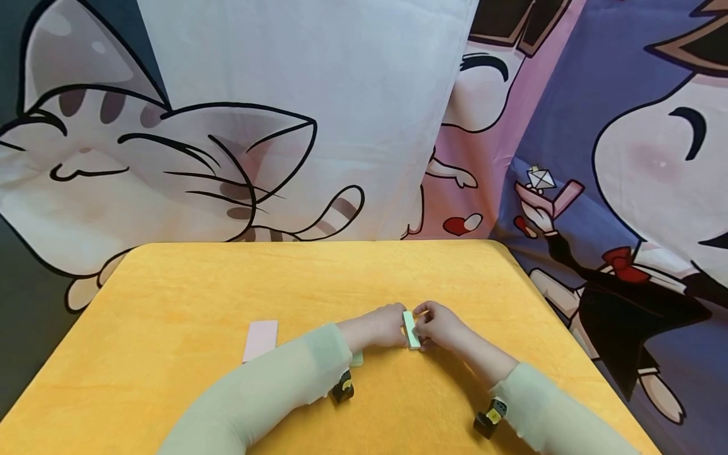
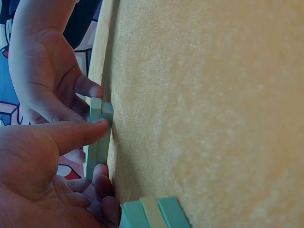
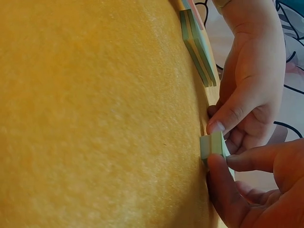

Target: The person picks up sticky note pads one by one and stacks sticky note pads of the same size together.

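Observation:
Over the table, both hands meet at a pair of thin, pale green blocks (image 1: 411, 330) held lengthwise against each other. In the left wrist view a narrow seam shows between the two blocks (image 2: 96, 152). My left hand (image 1: 389, 325) pinches them, thumb on the near face and fingers curled at the lower end. From the other side, my right hand (image 1: 440, 325) grips them between thumb and fingers, as the right wrist view shows. Beside the left forearm, partly hidden by it, lies a layered green and tan stack (image 2: 154, 213).
A flat pink block (image 1: 260, 341) lies on the yellow table (image 1: 188, 297), left of the stack and partly behind the left sleeve. Cartoon-printed cloth (image 1: 364, 95) hangs behind the far table edge and along the right side.

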